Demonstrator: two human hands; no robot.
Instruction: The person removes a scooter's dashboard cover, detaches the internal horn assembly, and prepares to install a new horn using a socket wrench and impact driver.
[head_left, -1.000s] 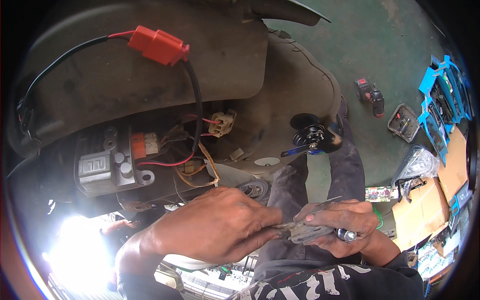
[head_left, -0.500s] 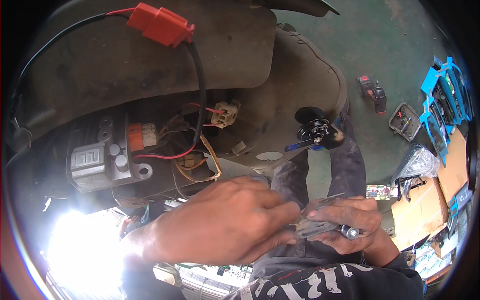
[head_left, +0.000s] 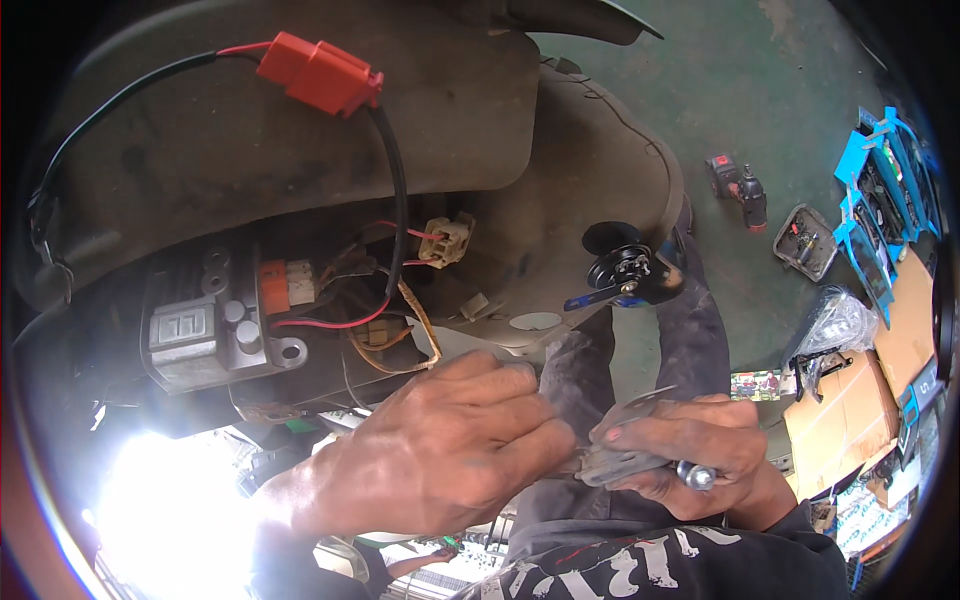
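Note:
My right hand (head_left: 695,450) is closed around a dark grey, dirty flat piece (head_left: 622,464), whose kind I cannot make out. A shiny, round-ended metal rod (head_left: 698,476) pokes out between the same fingers, and a thin pointed strip (head_left: 645,398) sticks up above the thumb. Just left of that piece is my left hand (head_left: 440,450), back upward, fingers curled together; whatever lies in them is hidden. Beyond the left hand, the open vehicle body shows a silver finned module (head_left: 190,340), an orange connector (head_left: 273,287) and a cream connector (head_left: 445,240) on loose wires.
A red connector (head_left: 320,74) on a black cable hangs over the grey body panel (head_left: 440,130). A black round horn-like part (head_left: 620,268) sits by my legs. On the green floor lie a cordless power tool (head_left: 738,190), a small tray (head_left: 805,243), a wrapped lamp (head_left: 835,325) and cardboard (head_left: 840,425).
My left hand has drawn back slightly to the left, its fingertips farther from the grey piece. The right hand keeps its grip almost in place. The view has shifted a little.

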